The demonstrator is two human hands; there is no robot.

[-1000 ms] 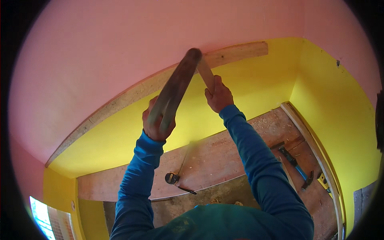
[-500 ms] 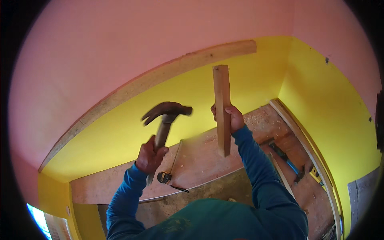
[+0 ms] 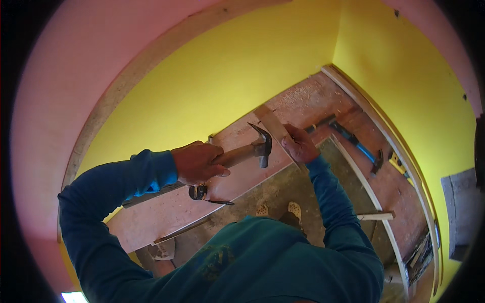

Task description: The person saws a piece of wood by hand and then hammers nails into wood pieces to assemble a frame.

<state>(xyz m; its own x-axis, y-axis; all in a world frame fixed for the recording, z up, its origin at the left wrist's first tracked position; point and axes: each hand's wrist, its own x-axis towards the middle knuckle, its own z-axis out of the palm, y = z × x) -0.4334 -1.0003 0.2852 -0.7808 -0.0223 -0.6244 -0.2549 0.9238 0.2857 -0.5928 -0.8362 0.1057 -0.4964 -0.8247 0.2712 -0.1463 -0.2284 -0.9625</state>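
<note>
My left hand (image 3: 196,162) is wrapped around the wooden handle of a claw hammer (image 3: 262,145). The hammer's head points right, its claw up and its striking face down. Just beyond it, my right hand (image 3: 299,143) grips a short piece of wood (image 3: 273,123), which slants from upper left to lower right. Whether that wood rests on the reddish board surface (image 3: 242,177) or hangs above it I cannot tell. The hammer head and the wood appear close but apart. Below my left hand, a black tape measure (image 3: 198,192) lies on the board.
A second hammer with a blue handle (image 3: 365,150) lies to the right, near a yellow spirit level (image 3: 398,164). Wooden strips (image 3: 371,88) run along the yellow wall (image 3: 262,55). A long batten (image 3: 151,53) crosses the left wall. A short wood offcut (image 3: 376,216) juts out at lower right.
The view has tilted down. Both hands have come lower, the hammer has swung from upright to pointing right, and the piece of wood has gone from upright to slanting over the board.
</note>
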